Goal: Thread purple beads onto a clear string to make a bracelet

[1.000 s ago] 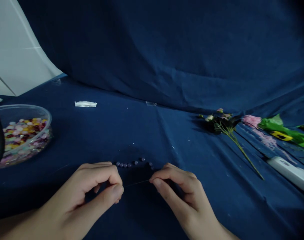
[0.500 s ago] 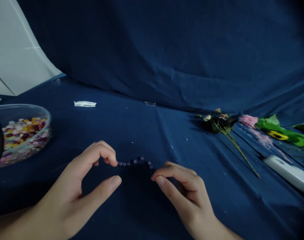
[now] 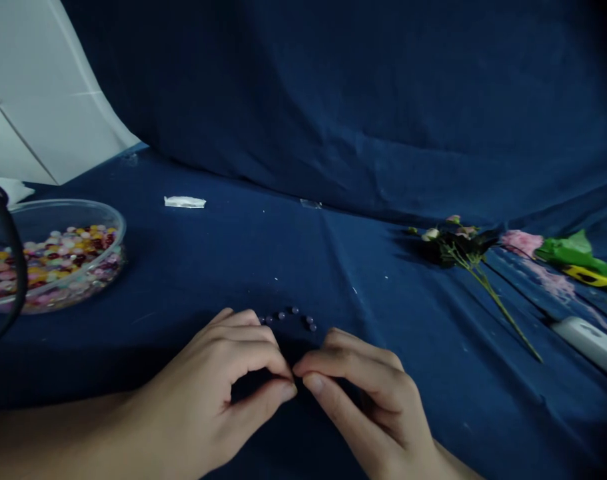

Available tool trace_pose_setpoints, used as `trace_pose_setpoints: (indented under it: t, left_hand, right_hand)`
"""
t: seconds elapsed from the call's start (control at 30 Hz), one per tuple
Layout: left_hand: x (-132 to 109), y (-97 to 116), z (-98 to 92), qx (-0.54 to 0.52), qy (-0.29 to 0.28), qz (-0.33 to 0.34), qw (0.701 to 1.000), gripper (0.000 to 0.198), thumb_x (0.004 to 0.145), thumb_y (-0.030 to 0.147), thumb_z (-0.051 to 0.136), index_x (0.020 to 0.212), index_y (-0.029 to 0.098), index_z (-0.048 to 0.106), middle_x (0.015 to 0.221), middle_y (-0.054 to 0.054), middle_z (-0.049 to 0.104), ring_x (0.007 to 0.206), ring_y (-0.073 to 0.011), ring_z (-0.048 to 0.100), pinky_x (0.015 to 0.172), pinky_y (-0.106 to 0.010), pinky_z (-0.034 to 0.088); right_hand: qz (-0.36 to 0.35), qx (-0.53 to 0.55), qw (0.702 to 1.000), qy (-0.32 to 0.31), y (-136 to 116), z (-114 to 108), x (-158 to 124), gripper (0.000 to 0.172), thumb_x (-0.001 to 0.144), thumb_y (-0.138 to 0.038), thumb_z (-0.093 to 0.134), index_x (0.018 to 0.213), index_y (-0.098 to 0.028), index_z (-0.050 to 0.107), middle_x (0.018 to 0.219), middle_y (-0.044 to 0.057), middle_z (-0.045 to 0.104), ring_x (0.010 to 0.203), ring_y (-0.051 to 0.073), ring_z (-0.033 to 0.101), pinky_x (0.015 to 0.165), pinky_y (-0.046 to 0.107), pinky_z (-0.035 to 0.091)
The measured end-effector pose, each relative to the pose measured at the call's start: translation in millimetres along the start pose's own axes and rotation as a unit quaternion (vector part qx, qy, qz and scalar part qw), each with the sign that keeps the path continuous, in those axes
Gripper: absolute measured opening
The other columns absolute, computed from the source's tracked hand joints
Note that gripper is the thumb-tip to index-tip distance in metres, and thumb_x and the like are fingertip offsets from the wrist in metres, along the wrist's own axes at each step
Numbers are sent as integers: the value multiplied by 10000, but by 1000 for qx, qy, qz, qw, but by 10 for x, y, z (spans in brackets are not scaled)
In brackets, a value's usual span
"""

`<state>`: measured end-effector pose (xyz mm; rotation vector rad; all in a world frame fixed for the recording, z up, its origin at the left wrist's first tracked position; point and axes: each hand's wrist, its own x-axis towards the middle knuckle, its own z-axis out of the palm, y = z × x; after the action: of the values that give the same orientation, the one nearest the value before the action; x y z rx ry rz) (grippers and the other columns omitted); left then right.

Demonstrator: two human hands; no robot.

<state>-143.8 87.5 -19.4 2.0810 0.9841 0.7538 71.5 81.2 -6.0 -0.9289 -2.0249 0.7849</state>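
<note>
- Left hand (image 3: 218,390) and right hand (image 3: 368,397) are both pinching shut, fingertips touching; whatever they're gripping is too fine to see.
- Bead strand (image 3: 289,317) is lying just beyond the fingertips, showing only a short arc.
- Bowl (image 3: 117,248) is sitting well left, looking full, so I'm judging this early-stage.

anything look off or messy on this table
Nothing spilled or broken. A white scrap lies alone at the back left, tiny white specks dot the cloth, and flowers lie flat on the right. The beads sit in a tidy arc.
</note>
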Motion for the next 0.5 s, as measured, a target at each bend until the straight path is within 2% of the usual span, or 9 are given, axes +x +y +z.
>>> trace_pose_setpoints:
  t: [0.1, 0.2, 0.33, 0.5]
  left_hand:
    - [-10, 12, -4, -42, 2, -9, 999, 113, 958, 228, 606, 859, 255, 654, 849, 74, 671, 846, -135, 632, 1094, -362, 311]
    - [-13, 42, -25, -88, 1, -14, 996, 137, 953, 204, 602, 839, 242, 666, 810, 68, 669, 814, -128, 636, 1059, -341, 362]
    - [13, 52, -40, -132, 3, -22, 991, 148, 945, 206, 625, 834, 250, 712, 801, 67, 699, 800, -121, 649, 956, -300, 435]
    - [52, 18, -21, -137, 21, -39, 990, 154, 904, 178, 695, 796, 275, 746, 756, 95, 704, 746, -95, 647, 798, -245, 468]
  right_hand:
    - [19, -9, 1000, -1, -16, 14, 18, 163, 952, -126, 602, 929, -193, 749, 695, -3, 613, 631, 110, 563, 569, 230, 423]
    - [46, -12, 999, 10, -29, 26, 24, 173, 958, -149, 597, 897, -186, 754, 678, -1, 615, 598, 109, 559, 540, 231, 413]
    - [56, -15, 998, 15, -46, 41, 20, 179, 957, -159, 598, 859, -180, 747, 656, -6, 609, 583, 103, 558, 540, 227, 410]
    - [62, -11, 998, 16, -82, 56, 0, 176, 958, -163, 607, 844, -189, 738, 658, -17, 617, 580, 90, 550, 532, 209, 401]
